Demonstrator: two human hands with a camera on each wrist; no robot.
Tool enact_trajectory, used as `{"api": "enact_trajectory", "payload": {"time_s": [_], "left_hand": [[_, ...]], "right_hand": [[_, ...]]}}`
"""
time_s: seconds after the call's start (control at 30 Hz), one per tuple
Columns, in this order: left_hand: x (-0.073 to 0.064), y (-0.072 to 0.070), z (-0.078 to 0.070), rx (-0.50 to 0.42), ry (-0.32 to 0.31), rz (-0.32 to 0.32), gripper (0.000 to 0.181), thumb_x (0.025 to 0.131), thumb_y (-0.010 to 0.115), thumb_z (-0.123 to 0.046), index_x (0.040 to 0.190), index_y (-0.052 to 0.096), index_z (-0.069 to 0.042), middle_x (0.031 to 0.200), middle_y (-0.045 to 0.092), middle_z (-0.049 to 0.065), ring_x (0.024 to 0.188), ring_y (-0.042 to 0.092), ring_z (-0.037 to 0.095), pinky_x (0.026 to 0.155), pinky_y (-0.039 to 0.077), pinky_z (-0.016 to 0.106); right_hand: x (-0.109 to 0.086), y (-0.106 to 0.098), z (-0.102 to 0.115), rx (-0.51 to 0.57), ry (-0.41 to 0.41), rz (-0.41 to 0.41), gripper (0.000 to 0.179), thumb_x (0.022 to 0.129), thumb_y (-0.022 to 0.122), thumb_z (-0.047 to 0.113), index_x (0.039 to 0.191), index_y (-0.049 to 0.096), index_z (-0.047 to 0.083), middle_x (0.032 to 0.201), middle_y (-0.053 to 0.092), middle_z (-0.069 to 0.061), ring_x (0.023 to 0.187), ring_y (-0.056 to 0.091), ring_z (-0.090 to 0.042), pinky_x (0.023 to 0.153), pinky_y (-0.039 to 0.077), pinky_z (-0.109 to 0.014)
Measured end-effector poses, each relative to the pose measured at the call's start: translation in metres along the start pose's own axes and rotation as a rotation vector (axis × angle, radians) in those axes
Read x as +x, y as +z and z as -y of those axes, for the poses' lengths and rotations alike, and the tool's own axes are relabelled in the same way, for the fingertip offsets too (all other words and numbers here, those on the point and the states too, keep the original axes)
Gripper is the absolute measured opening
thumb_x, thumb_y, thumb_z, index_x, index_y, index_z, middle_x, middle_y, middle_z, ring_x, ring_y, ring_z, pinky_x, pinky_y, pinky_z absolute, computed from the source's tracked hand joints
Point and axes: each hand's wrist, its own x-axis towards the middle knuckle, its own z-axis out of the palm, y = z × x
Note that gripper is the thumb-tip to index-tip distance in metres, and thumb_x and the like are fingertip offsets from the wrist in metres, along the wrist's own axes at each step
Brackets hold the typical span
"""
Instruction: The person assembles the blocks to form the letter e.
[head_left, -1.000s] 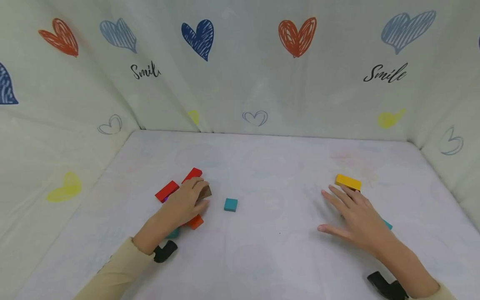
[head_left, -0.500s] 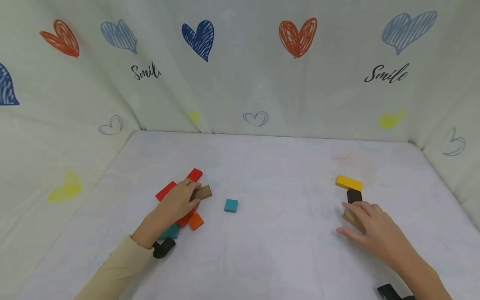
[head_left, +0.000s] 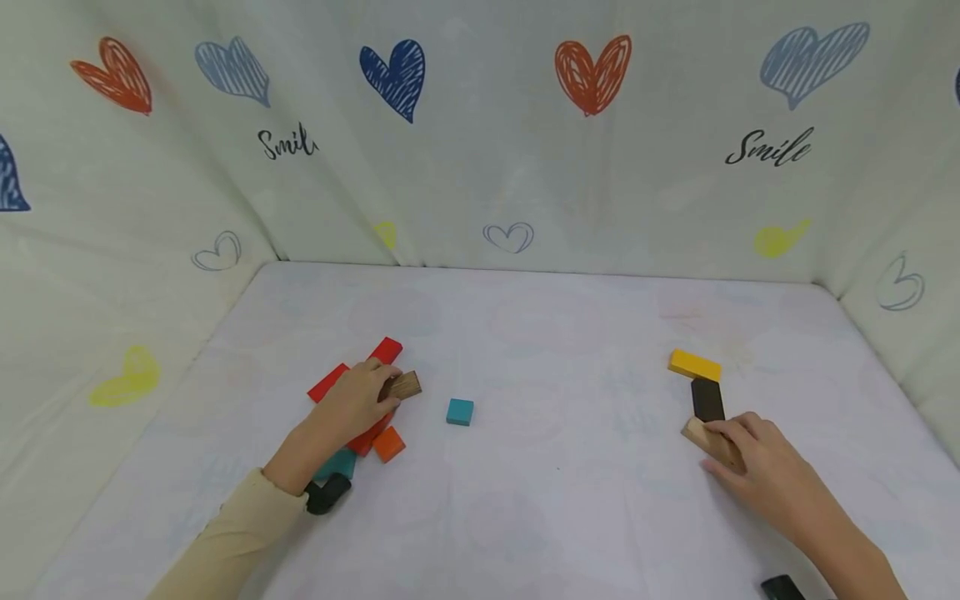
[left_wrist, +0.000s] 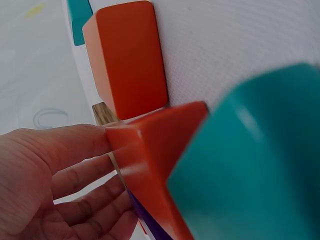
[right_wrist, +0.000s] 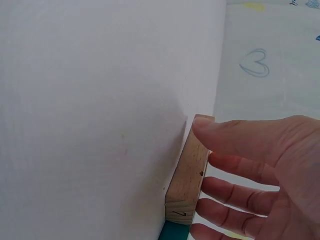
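In the head view my left hand [head_left: 348, 407] reaches over a cluster of coloured blocks at left. Its thumb and fingers hold the near end of a brown wooden block [head_left: 405, 385]. The left wrist view has the thumb beside a red block [left_wrist: 150, 150], with a purple block [left_wrist: 147, 215] partly hidden below. At right, my right hand [head_left: 765, 467] pinches a light wooden block [head_left: 708, 442] between thumb and fingers. In the right wrist view this wooden block [right_wrist: 189, 172] lies next to a teal block [right_wrist: 174, 231]. A black block [head_left: 707, 400] and a yellow block [head_left: 694, 365] lie beyond it.
Around the left hand lie red blocks [head_left: 386, 350], an orange block [head_left: 388, 444] and a teal block [head_left: 337, 464]. A lone teal block [head_left: 460, 412] sits on the white table [head_left: 555, 500]. A printed curtain [head_left: 480, 167] closes the back and sides.
My right hand has drawn back toward the near right and closed its fingers on the light wooden block, uncovering the black one. My left hand shifted back slightly, showing more of the brown block.
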Motion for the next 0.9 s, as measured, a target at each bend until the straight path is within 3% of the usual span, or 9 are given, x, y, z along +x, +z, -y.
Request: {"api": "enact_trajectory", "payload": {"time_s": [0.3, 0.7, 0.9], "left_hand": [[-0.0001, -0.0009, -0.0004, -0.004, -0.004, -0.006, 0.039, 0.082, 0.070, -0.014, 0.116, 0.059, 0.000, 0.104, 0.059, 0.017, 0.088, 0.055, 0.026, 0.078, 0.054, 0.039], [-0.0017, -0.0011, -0.0006, -0.007, 0.007, -0.029, 0.040, 0.082, 0.070, -0.016, 0.118, 0.059, -0.001, 0.104, 0.059, 0.016, 0.089, 0.055, 0.026, 0.079, 0.053, 0.040], [-0.0018, 0.0012, -0.0071, -0.061, 0.009, -0.049, 0.040, 0.082, 0.070, -0.015, 0.119, 0.059, -0.003, 0.105, 0.058, 0.015, 0.094, 0.053, 0.027, 0.080, 0.053, 0.040]], "right_hand": [[0.0028, -0.0010, -0.0026, -0.025, 0.003, 0.029, 0.038, 0.073, 0.075, 0.008, 0.106, 0.059, -0.003, 0.093, 0.054, -0.014, 0.082, 0.049, -0.027, 0.065, 0.044, -0.040], [0.0061, 0.0005, -0.0028, 0.001, 0.035, 0.061, 0.033, 0.073, 0.072, 0.004, 0.103, 0.060, -0.005, 0.091, 0.052, -0.014, 0.084, 0.046, -0.029, 0.064, 0.043, -0.038], [0.0075, 0.0000, 0.0008, 0.021, 0.020, 0.047, 0.032, 0.073, 0.071, 0.004, 0.102, 0.061, -0.002, 0.094, 0.053, -0.015, 0.087, 0.047, -0.031, 0.068, 0.043, -0.043]]}}
